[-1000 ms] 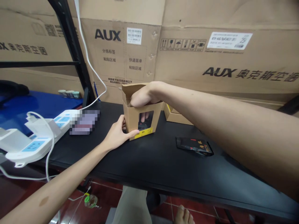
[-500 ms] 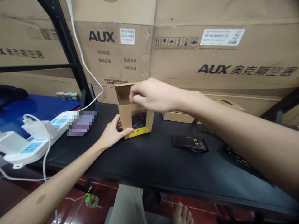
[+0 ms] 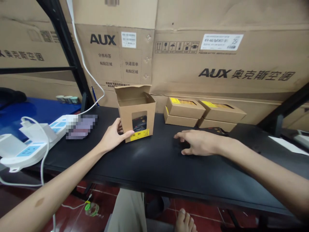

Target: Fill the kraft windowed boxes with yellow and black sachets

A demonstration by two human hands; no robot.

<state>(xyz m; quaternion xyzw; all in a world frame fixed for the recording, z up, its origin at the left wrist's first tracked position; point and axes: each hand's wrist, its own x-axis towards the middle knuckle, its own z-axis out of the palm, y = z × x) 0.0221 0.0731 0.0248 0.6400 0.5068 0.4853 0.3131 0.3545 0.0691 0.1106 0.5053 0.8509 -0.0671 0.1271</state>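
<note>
My left hand (image 3: 112, 136) grips the left side of an open kraft paper box (image 3: 137, 111), its thumb lying across the front near a yellow label (image 3: 139, 135). The box stands upright on the black table top (image 3: 149, 164), with its lid flap raised at the back. A black packet (image 3: 139, 121) shows through the box's front window. My right hand (image 3: 199, 142) rests palm down with fingers apart, to the right of the box. It lies over a black printed pouch (image 3: 217, 130), which it mostly hides.
Two stacks of small kraft boxes (image 3: 184, 111) (image 3: 222, 114) stand against large AUX cartons (image 3: 217, 64). To the left lie a white power strip (image 3: 36, 148) with plugged-in chargers, a pixelated object (image 3: 80, 126) and a white cable (image 3: 84, 64). Below the table edge are my leg and foot.
My right hand has left the box opening and moved right and down to the table, over the black pouch. The left hand still holds the box. The view has shifted, revealing more small boxes.
</note>
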